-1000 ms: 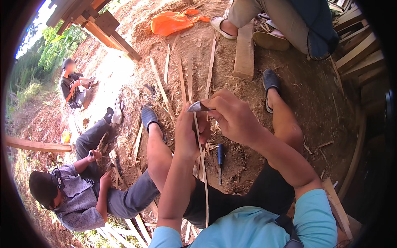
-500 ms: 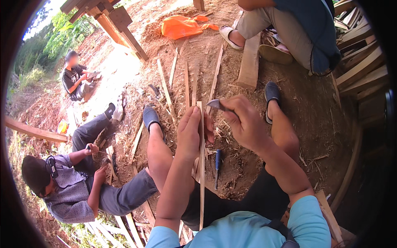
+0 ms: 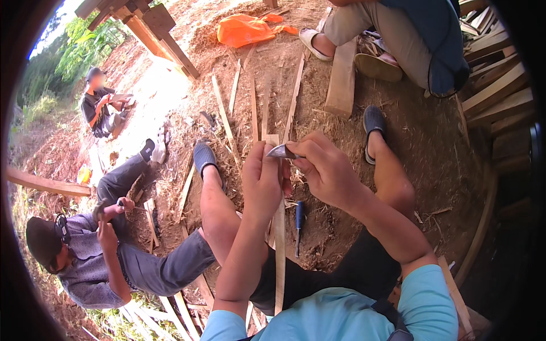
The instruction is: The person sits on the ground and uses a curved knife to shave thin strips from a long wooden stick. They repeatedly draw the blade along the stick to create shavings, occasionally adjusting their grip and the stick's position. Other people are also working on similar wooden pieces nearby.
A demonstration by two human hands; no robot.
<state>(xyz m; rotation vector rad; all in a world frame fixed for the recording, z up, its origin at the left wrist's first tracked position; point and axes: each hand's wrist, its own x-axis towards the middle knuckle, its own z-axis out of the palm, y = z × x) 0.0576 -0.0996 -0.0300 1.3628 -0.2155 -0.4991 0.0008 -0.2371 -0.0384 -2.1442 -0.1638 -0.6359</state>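
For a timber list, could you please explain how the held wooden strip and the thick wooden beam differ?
The wooden strip is thin; the wooden beam is thick. The left hand holds the strip, whereas the beam lies on the ground. Both are bare wood.

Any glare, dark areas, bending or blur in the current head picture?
In the head view, sunlit ground at upper left washes out to near white; the far right edge sinks into deep shade; black borders round off the corners; the beam at left looks bowed; the knife, left hand and right hand look fairly clear.
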